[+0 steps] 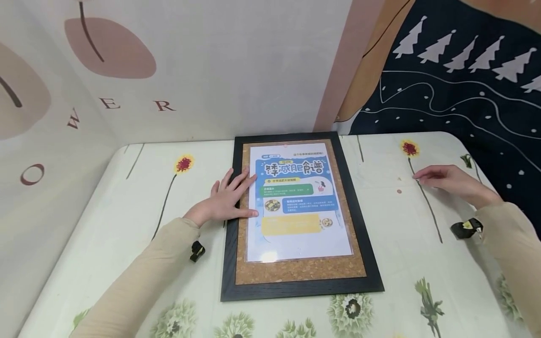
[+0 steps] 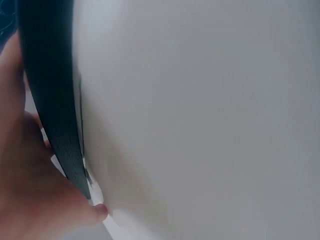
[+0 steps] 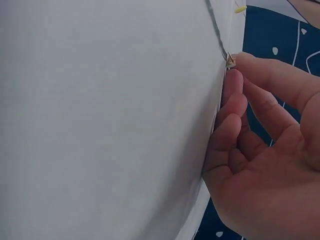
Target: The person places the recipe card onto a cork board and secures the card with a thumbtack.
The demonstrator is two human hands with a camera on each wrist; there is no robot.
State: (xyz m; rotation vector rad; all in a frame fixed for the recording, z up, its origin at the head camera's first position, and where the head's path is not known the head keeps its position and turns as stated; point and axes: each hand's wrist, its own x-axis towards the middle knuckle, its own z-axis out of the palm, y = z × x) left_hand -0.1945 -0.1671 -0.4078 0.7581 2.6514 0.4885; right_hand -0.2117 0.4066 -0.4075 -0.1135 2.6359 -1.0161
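Note:
A cork board (image 1: 300,272) with a black frame (image 1: 304,288) lies on the table, and a printed poster (image 1: 296,244) in a shiny clear sleeve lies over the cork. My left hand (image 1: 230,197) rests with spread fingers across the frame's left side, fingertips on the poster's left edge. Right of the board, my right hand (image 1: 444,180) is low over the tablecloth. Its thumb and forefinger pinch a small brass-coloured thumbtack (image 3: 230,61), whose point shows in the right wrist view. Near that hand lies a small tan disc (image 1: 399,191).
A flower-print tablecloth (image 1: 127,281) covers the table. A pale printed curtain (image 1: 236,70) hangs along the back, with a dark blue tree-patterned cloth (image 1: 444,98) at the back right. Each wrist carries a small black camera (image 1: 466,228).

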